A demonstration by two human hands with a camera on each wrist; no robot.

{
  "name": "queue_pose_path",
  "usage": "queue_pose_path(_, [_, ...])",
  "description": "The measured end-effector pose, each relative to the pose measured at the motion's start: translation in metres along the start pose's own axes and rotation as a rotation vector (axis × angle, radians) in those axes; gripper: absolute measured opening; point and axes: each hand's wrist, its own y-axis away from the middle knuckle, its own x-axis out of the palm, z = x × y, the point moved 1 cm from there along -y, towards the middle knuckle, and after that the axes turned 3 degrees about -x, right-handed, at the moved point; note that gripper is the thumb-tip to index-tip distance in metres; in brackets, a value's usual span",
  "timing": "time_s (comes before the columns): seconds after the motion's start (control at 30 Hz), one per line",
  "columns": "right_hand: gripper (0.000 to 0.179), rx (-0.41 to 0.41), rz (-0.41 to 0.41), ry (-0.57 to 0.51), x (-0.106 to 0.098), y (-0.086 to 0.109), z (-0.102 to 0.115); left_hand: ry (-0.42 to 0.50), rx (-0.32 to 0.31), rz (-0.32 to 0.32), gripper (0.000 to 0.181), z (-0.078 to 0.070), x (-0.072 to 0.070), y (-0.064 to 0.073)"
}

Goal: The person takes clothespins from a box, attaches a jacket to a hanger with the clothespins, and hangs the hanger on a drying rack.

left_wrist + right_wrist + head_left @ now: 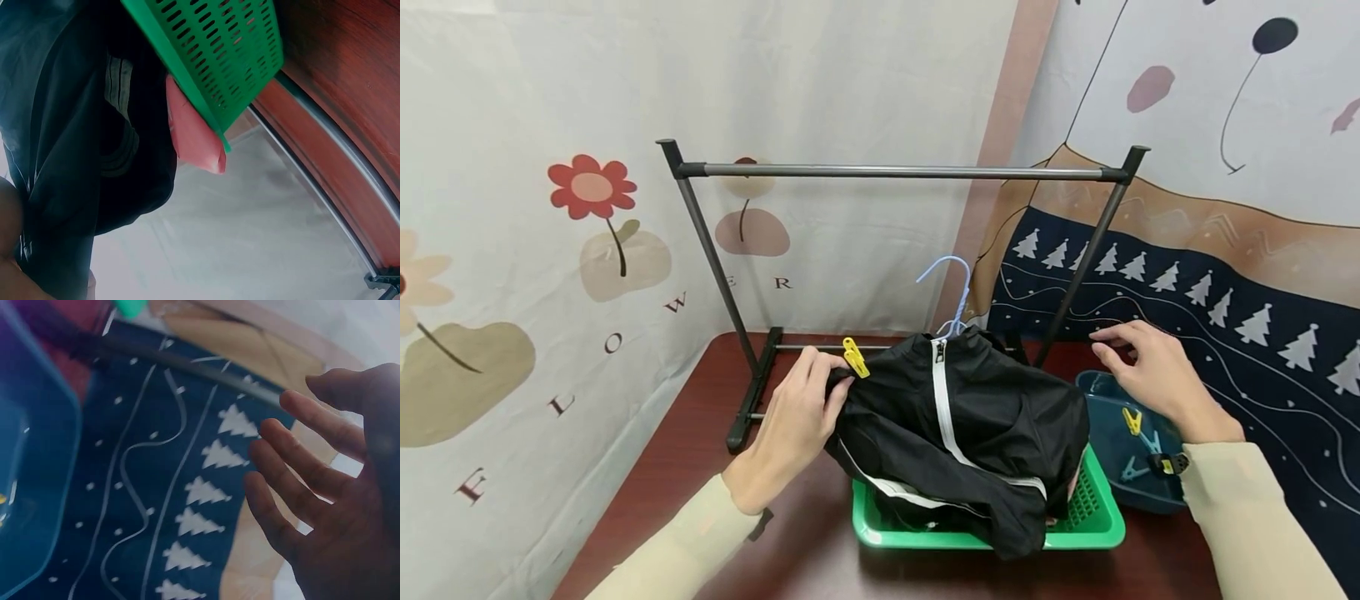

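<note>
A black jacket (992, 408) with a white zipper hangs on a blue hanger (957, 300), its lower part draped over a green basket (1105, 508). My left hand (797, 417) pinches the jacket's shoulder on the left side, right beside a yellow clothespin (855, 358) clipped there. In the left wrist view the dark cloth (62, 125) falls from the fingers near the basket wall (219, 62). My right hand (1150, 375) is raised over a blue bin (1105, 400) and holds nothing; its fingers (306, 450) are spread in the right wrist view.
Inside the bin lie a yellow clothespin (1132, 421) and blue clothespins (1133, 471). Behind the jacket stands a clothes rack with a grey top bar (895, 172). A pink cloth (194, 134) sticks out by the basket. All rest on a dark red table (662, 500).
</note>
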Motion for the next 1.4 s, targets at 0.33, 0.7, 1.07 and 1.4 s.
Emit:
queue_pose_path(0.33, [0.027,0.160,0.275,-0.005,0.007,0.010,-0.042,0.007,-0.004,-0.006,0.023,0.001,-0.001,0.001])
queue_pose_path(0.7, [0.027,0.270,0.485,0.024,0.016,0.022,-0.072,0.017,-0.004,-0.007,0.024,0.002,0.000,0.002])
queue_pose_path(1.07, [0.036,0.387,0.636,0.079,0.019,0.029,-0.083,0.023,-0.005,0.001,0.024,-0.001,-0.001,0.002])
queue_pose_path(1.4, [0.033,0.405,0.684,0.080,0.027,0.035,-0.086,0.022,-0.010,0.005,0.025,0.000,-0.002,0.003])
